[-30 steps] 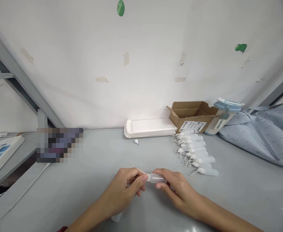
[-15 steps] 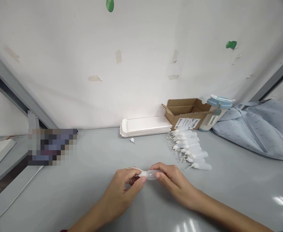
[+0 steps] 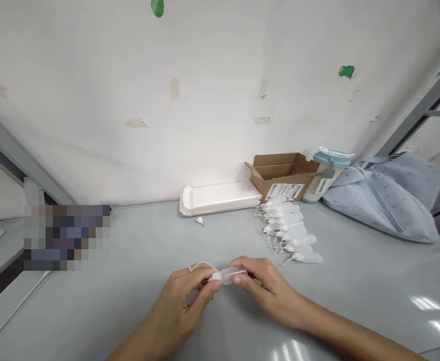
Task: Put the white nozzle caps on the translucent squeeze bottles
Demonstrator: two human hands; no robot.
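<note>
Just above the grey table, a small translucent squeeze bottle (image 3: 229, 275) lies sideways between my two hands. My left hand (image 3: 190, 296) pinches its white cap (image 3: 217, 277) between thumb and fingers; a thin white strap curves over those fingers. Around the clear body my right hand (image 3: 259, 281) is closed, thumb in front and fingers behind. Several similar bottles (image 3: 293, 234) with straps lie in a row to the right, beyond my right hand. A loose white cap with a thin tip (image 3: 200, 221) rests on the table farther back.
A stack of white flat trays (image 3: 222, 197) stands against the wall beside an open cardboard box (image 3: 284, 175). Right of these are a blue-lidded cup (image 3: 325, 173) and a light blue cloth bag (image 3: 381, 200). A white cable (image 3: 15, 313) runs along the left, below a blurred-out item (image 3: 67, 235).
The view has turned slightly to the right. Both hands keep their hold on the bottle; the strap now arches higher over my left fingers, and more of the bottle's body shows.
</note>
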